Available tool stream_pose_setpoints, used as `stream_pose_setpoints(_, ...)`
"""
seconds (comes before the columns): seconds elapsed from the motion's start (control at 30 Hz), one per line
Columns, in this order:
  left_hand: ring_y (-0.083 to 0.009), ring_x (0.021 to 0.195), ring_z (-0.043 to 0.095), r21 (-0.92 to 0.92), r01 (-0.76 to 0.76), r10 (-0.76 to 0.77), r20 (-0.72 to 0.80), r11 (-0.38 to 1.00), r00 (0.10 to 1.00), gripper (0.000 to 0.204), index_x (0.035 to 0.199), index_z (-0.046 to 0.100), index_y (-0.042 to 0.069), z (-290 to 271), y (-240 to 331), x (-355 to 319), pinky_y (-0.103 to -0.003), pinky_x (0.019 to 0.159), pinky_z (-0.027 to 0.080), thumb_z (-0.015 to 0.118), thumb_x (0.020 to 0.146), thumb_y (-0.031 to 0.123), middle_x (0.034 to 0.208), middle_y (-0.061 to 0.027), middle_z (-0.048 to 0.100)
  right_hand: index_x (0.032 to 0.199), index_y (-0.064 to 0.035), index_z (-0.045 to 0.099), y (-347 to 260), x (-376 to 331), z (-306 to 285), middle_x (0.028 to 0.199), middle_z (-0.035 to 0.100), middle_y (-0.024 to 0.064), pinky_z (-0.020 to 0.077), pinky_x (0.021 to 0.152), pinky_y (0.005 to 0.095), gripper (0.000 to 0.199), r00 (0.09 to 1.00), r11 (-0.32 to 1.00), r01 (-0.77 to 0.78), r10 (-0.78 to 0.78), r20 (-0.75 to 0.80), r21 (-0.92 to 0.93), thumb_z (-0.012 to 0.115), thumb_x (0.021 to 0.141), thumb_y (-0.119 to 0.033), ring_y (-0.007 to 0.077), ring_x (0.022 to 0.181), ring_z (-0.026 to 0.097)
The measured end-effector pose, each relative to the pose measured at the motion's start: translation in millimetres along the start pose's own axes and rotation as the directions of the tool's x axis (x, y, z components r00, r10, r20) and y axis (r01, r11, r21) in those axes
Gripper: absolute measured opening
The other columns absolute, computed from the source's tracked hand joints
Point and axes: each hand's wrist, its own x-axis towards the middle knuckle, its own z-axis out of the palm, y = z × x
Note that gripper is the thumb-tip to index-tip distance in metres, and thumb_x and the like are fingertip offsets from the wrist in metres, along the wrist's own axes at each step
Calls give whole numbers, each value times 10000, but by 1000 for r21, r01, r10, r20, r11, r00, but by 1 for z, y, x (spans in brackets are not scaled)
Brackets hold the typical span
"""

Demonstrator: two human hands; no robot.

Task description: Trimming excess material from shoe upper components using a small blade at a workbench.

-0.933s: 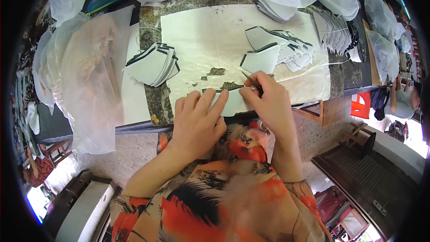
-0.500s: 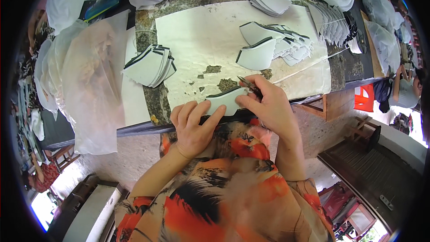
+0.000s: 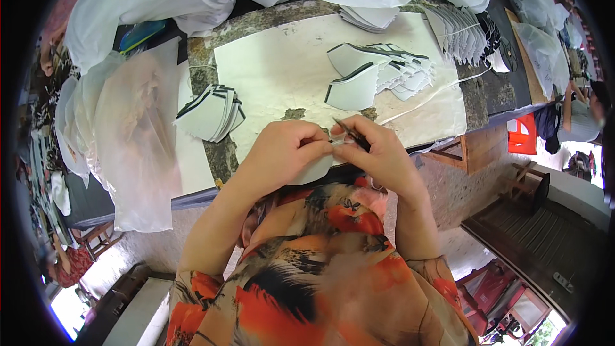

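Head view: compared with a moment ago, both hands have drawn back from the tabletop toward its near edge – the white cut piece now sits lifted between them. Left hand is closed around it; right hand pinches a thin dark tool at its upper edge

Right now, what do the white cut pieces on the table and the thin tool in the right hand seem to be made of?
The white cut pieces look like thin matte foam or synthetic sheet with dark edge bands; they fan out stiffly, so cloth seems unlikely. The thin tool in the right hand looks dark and slim, perhaps metal; it is too small to be sure.
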Motion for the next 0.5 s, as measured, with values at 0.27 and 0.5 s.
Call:
stream_pose_setpoints(0.27, -16, 712, 509, -411, 259, -202, 176, 874, 963, 135, 951, 669, 40, -19, -1, -2, -206, 627, 414, 662, 994, 167, 796, 79, 586, 1175, -76, 697, 3, -1, -25, 1276, 635, 121, 541, 852, 340, 234, 882, 852, 467, -468, 56, -236, 667, 944, -91, 264, 1015, 671)
stream_pose_setpoints(0.5, -18, 787, 520, -559, 216, -133, 186, 801, 973, 151, 1046, 649, 49, -12, -16, -9, -197, 693, 432, 654, 1033, 199, 885, 72, 599, 1146, -131, 701, -8, -3, -14, 1204, 655, 100, 565, 787, 400, 202, 906, 773, 333, -420, -43, -540, 650, 955, -173, 310, 976, 694)
